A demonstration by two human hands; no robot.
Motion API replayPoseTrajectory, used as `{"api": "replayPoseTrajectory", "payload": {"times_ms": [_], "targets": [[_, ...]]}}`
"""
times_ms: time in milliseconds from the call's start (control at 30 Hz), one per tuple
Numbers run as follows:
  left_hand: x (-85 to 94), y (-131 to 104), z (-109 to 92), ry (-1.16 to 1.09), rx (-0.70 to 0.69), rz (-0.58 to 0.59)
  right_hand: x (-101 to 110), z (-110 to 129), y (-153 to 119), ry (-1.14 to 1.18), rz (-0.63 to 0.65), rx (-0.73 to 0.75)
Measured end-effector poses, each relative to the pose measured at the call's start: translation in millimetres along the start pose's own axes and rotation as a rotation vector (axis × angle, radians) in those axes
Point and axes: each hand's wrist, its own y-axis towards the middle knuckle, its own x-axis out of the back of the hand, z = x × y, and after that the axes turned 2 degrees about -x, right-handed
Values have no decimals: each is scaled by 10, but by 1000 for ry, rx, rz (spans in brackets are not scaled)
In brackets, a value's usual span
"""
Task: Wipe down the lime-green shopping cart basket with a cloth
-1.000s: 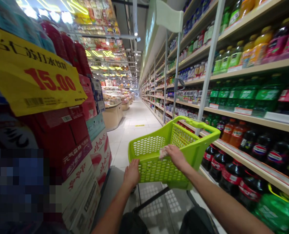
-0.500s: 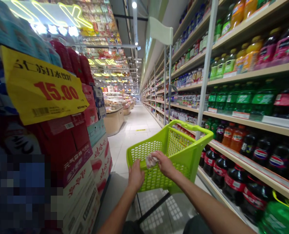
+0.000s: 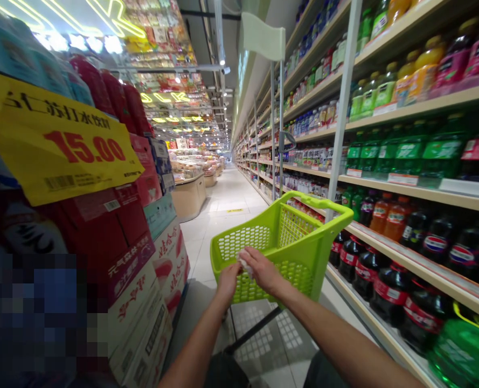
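In my right hand (image 3: 265, 275) is a crumpled whitish tissue (image 3: 246, 263), held between closed fingers above the near edge of a lime-green shopping cart (image 3: 307, 269). My left hand (image 3: 228, 283) meets it from the left, its fingers curled and touching the tissue. What those left fingers grip, if anything, is hidden. Behind both hands, the cart's perforated basket stands at an angle, its raised handle side to the right.
On the right, tall shelves (image 3: 409, 188) hold rows of drink bottles. Stacked drink cartons (image 3: 136, 307) rise on the left under a yellow price sign (image 3: 67, 145). A tiled aisle (image 3: 233, 188) runs ahead, past round-ended display counters (image 3: 191, 196).
My left hand has moved up and right from the cart's edge to the tissue. The right hand has shifted slightly left with the tissue, so the two hands now meet.
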Motion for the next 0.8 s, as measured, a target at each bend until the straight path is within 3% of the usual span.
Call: {"api": "replayPoseTrajectory", "payload": {"times_ms": [67, 167, 267, 400, 467, 533, 667, 733, 800], "targets": [[79, 60, 95, 228, -62, -67, -146, -18, 105, -80, -15, -10], [94, 78, 264, 725, -133, -9, -277, -143, 127, -226, 5, 6], [82, 39, 356, 1047, -176, 4, -17, -507, -54, -332, -7, 3], [20, 62, 290, 1126, -186, -10, 765, -1156, -349, -420, -136, -147], [-67, 111, 236, 1122, -174, 3, 977, -1321, -432, -462, -199, -212], [-166, 158, 211, 1121, -160, 10, 937, -1316, -463, -480, -194, -209], [-241, 194, 256, 1129, -168, 23, 619, -1157, -455, -455, -7, -2], [-212, 187, 292, 1136, -180, 36, 721, -1215, -469, -472, 14, 35], [-179, 175, 313, 1153, -172, 29, 1059, -1400, -499, -526, -51, -8]]}}
